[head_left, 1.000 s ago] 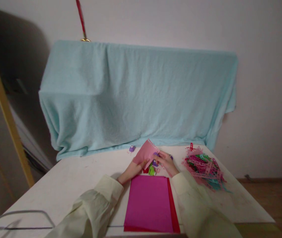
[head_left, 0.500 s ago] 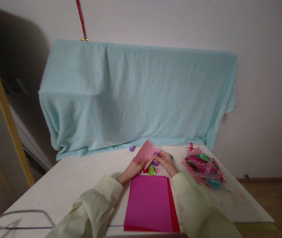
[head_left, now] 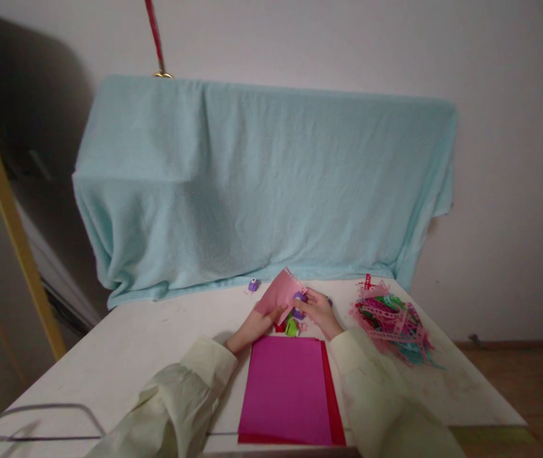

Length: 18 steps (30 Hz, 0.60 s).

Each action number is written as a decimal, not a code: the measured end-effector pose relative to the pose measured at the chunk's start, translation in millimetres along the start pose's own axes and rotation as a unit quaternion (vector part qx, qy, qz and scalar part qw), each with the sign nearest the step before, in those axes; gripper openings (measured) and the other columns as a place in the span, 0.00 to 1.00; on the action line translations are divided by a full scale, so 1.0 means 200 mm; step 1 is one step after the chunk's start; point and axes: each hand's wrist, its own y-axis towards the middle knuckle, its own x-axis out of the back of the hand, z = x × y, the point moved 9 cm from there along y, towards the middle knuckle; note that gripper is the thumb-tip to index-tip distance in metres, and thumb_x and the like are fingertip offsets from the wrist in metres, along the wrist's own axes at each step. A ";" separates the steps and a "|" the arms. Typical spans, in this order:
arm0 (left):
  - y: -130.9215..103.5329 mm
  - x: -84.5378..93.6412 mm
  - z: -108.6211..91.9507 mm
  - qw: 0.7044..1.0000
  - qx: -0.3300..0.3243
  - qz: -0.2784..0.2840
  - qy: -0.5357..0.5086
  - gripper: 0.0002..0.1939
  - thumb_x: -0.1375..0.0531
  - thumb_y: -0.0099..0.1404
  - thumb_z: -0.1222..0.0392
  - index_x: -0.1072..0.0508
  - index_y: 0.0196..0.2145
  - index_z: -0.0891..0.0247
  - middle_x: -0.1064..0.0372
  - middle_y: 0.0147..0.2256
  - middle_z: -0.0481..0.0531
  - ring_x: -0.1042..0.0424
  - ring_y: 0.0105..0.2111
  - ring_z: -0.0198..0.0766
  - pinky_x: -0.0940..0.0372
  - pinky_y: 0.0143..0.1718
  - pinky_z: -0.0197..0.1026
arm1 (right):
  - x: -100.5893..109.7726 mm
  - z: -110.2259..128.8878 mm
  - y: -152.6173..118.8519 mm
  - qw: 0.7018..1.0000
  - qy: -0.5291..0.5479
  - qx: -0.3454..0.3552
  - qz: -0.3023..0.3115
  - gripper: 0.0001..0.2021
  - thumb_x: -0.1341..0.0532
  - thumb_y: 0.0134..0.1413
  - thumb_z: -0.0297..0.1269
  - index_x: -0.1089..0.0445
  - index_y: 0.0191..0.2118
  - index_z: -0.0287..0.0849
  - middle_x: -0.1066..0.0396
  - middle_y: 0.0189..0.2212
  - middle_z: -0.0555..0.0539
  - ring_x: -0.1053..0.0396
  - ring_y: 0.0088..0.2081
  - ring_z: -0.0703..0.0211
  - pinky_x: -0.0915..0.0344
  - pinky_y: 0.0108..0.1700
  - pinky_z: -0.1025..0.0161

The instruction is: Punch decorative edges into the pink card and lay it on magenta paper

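Note:
My left hand [head_left: 256, 326] is closed on a sheet of pink paper [head_left: 277, 295], held tilted above the table, with a row of small holes along its far edge. In my right hand [head_left: 320, 312] is a purple craft punch [head_left: 299, 306], pressed against the paper's right edge; the fingers partly cover it. Below the paper lie a lime-green punch [head_left: 292, 327] and a red piece [head_left: 280, 328], partly hidden. Another purple punch [head_left: 253, 285] stands farther back on the left. Behind my right hand a dark purple object [head_left: 329, 301] barely shows.
A stack of magenta paper [head_left: 285, 389] over red paper [head_left: 336, 413] lies between my forearms. To the right is a tangled heap of punched paper strips [head_left: 395, 324]. A light-blue cloth [head_left: 271, 184] hangs along the back of the white table [head_left: 157, 343].
The purple punch and my right thumb have shifted slightly at the paper's right edge. My left hand and the paper stay almost where they were.

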 end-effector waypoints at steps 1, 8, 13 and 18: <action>0.00 0.00 0.00 1.000 0.004 -0.004 0.002 0.30 0.41 0.60 0.42 0.32 0.54 0.64 0.34 0.55 0.56 0.37 0.57 0.50 0.46 0.61 0.52 | 0.00 0.00 0.00 1.000 -0.001 0.000 0.001 0.20 0.29 0.37 0.47 0.27 0.36 0.41 0.26 0.31 0.48 0.32 0.29 0.58 0.38 0.29 0.65; 0.00 0.00 0.00 1.000 0.014 -0.002 -0.008 0.31 0.39 0.59 0.43 0.32 0.55 0.63 0.33 0.55 0.56 0.36 0.56 0.52 0.44 0.60 0.52 | 0.00 0.01 0.00 1.000 -0.005 0.007 -0.006 0.18 0.30 0.40 0.47 0.27 0.36 0.41 0.26 0.32 0.47 0.32 0.30 0.58 0.38 0.28 0.66; 0.02 0.00 0.07 1.000 0.012 -0.023 -0.010 0.33 0.40 0.59 0.42 0.34 0.56 0.64 0.33 0.55 0.56 0.35 0.56 0.50 0.43 0.60 0.52 | 0.00 0.02 0.00 1.000 0.003 0.007 -0.007 0.18 0.30 0.40 0.47 0.28 0.35 0.40 0.27 0.31 0.47 0.33 0.29 0.59 0.39 0.29 0.66; 0.03 -0.01 0.10 1.000 -0.007 -0.013 -0.008 0.32 0.40 0.60 0.43 0.35 0.57 0.63 0.35 0.56 0.56 0.37 0.57 0.48 0.45 0.61 0.51 | -0.01 0.04 -0.01 1.000 0.008 0.005 -0.003 0.17 0.30 0.40 0.47 0.28 0.32 0.40 0.29 0.29 0.49 0.35 0.27 0.62 0.40 0.28 0.67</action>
